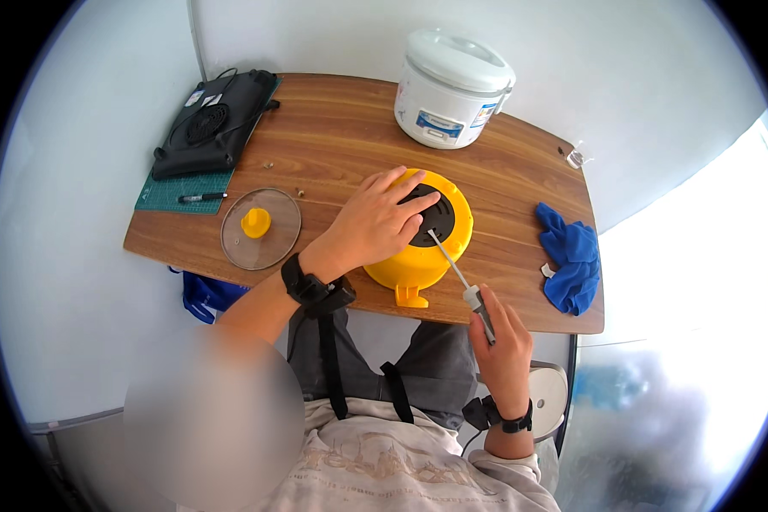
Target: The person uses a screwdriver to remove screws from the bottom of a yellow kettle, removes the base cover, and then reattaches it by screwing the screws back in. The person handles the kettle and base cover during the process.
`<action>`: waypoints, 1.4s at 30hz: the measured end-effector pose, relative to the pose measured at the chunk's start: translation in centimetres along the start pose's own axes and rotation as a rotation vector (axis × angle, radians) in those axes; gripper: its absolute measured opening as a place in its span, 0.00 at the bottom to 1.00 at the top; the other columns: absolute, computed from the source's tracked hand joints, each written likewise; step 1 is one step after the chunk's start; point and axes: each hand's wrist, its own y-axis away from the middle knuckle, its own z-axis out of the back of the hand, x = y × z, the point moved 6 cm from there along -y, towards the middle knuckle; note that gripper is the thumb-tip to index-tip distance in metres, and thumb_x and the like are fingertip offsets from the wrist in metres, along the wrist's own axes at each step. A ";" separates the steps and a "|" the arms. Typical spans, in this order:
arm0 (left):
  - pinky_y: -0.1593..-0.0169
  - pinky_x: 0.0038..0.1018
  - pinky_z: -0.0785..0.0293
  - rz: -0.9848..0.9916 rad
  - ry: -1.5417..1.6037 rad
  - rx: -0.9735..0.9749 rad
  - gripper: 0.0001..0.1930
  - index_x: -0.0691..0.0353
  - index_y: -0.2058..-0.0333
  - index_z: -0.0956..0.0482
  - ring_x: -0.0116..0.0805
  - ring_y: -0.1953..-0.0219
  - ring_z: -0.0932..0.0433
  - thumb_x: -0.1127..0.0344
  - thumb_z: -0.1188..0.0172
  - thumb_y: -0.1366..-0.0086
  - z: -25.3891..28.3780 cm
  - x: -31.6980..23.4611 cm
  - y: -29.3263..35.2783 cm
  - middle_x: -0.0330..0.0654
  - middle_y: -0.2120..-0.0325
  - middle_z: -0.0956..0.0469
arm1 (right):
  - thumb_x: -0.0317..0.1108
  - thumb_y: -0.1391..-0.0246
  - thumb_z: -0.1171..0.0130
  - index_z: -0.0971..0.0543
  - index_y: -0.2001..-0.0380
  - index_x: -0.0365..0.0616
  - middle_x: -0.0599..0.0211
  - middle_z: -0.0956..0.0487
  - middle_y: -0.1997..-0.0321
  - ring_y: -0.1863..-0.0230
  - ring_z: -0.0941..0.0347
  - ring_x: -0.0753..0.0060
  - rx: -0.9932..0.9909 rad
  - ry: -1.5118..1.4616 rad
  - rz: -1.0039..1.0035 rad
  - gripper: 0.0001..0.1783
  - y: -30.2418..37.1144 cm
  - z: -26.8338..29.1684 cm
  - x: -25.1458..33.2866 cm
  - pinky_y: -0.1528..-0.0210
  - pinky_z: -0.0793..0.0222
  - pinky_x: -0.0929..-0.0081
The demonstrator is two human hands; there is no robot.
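Two hands, one workpiece: both are at the yellow pot (410, 271), which sits at the near edge of the counter (341, 128).
Pot orientation: inverted, slotted black base plate (446, 213) facing up, yellow handle (411, 297) toward the person.
Left hand (375, 219): open, fingers spread, resting on the base plate and yellow rim; nothing grasped.
Right hand (505, 348): closed around the grip of the screwdriver (473, 299).
Screwdriver position: slanted, tip at the base plate; exact seating of the tip cannot be told.
Glass lid (286, 239): flat, left of the pot, yellow knob (256, 223) up.
Black induction cooker (213, 128): underside up, far left, partly on the green cutting mat (164, 194).
Marker pen (201, 198): on the mat, near the cooker.
White rice cooker (452, 94): beyond the pot, lid closed.
Blue cloth (572, 256): crumpled, at the right end.
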 end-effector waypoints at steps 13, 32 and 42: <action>0.30 0.43 0.39 -0.032 0.053 -0.046 0.23 0.53 0.35 0.30 0.51 0.32 0.36 0.63 0.50 0.27 0.9 -0.3 -0.2 0.51 0.31 0.38 | 0.25 0.45 0.34 0.23 0.41 0.45 0.58 0.22 0.68 0.74 0.22 0.55 -0.096 0.013 0.049 0.27 0.9 -1.6 -1.0 0.72 0.26 0.64; 0.33 0.39 0.35 0.028 0.488 -0.267 0.28 0.55 0.34 0.34 0.50 0.33 0.33 0.70 0.41 0.32 4.2 0.0 -0.5 0.51 0.34 0.35 | 0.24 0.46 0.33 0.24 0.39 0.45 0.58 0.22 0.67 0.72 0.23 0.56 -0.132 -0.054 0.093 0.29 0.2 -2.3 -1.6 0.70 0.26 0.65; 0.44 0.34 0.24 0.396 0.437 -0.293 0.25 0.56 0.37 0.29 0.48 0.45 0.19 0.72 0.40 0.33 9.6 4.7 3.9 0.53 0.46 0.21 | 0.22 0.49 0.32 0.23 0.41 0.41 0.56 0.20 0.64 0.70 0.22 0.56 -0.102 -0.154 0.150 0.29 1.0 -2.2 0.4 0.68 0.24 0.68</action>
